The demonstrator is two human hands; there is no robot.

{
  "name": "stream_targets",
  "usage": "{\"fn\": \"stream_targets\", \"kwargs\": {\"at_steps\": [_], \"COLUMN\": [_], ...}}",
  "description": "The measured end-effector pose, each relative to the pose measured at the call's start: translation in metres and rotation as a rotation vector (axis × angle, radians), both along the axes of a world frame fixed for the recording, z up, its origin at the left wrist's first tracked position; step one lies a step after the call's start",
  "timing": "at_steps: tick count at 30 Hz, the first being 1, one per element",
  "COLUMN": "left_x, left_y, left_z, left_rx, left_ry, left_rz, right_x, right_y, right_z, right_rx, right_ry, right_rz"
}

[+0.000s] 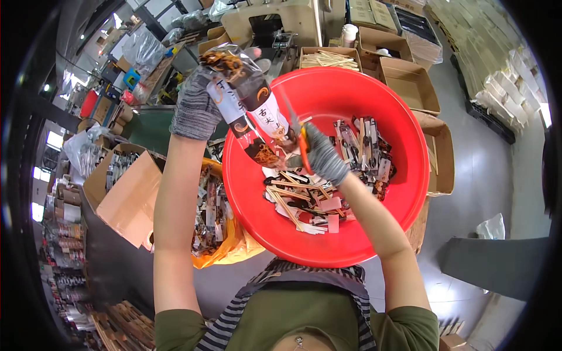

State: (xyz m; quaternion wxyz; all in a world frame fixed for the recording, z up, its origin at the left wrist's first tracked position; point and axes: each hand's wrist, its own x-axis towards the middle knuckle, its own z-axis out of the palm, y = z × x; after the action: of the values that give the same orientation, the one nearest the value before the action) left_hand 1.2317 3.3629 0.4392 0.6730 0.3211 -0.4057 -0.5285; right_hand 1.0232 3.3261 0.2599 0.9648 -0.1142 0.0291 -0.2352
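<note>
My left hand (196,106), in a grey knit glove, is closed on a strip of printed plastic packets (270,120) with black, white and orange print. The strip hangs over the far left part of a large red basin (404,205). My right hand (326,157), gloved too, grips a pair of scissors (304,151) by its orange handles. Its blades point up and away, close beside the strip; whether they touch it I cannot tell. Lower in the basin lie loose wooden chopsticks (285,212) and a heap of small printed packets (374,153).
Left of the basin are an orange plastic bag (237,253) of packets and an open cardboard box (130,199). Beyond the rim stand a box of wooden sticks (331,59), a white bottle (349,35) and a machine (246,26). More cardboard boxes (413,88) line the right.
</note>
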Motion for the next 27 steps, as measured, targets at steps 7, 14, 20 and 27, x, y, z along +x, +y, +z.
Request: {"fn": "stream_targets", "kwargs": {"at_steps": [7,14,20,27], "left_x": [0.031,-0.039,-0.053,-0.049], "left_y": [0.035,0.068,0.072,0.08], "left_z": [-0.025,-0.113,-0.129,-0.111], "left_rx": [0.157,0.614,0.643,0.499], "left_ry": [0.281,-0.036,0.004,0.238], "left_rz": [-0.038,-0.193,0.282,0.48], "right_x": [-0.025,-0.016,-0.023,-0.074], "right_y": [0.04,0.047,0.06,0.077], "right_z": [0.025,0.002,-0.014,-0.017], "right_rx": [-0.779,-1.008,-0.673,-1.147], "right_ry": [0.505,0.67,0.683,0.935], "right_rz": [-0.387,-0.433,-0.503,-0.462]}}
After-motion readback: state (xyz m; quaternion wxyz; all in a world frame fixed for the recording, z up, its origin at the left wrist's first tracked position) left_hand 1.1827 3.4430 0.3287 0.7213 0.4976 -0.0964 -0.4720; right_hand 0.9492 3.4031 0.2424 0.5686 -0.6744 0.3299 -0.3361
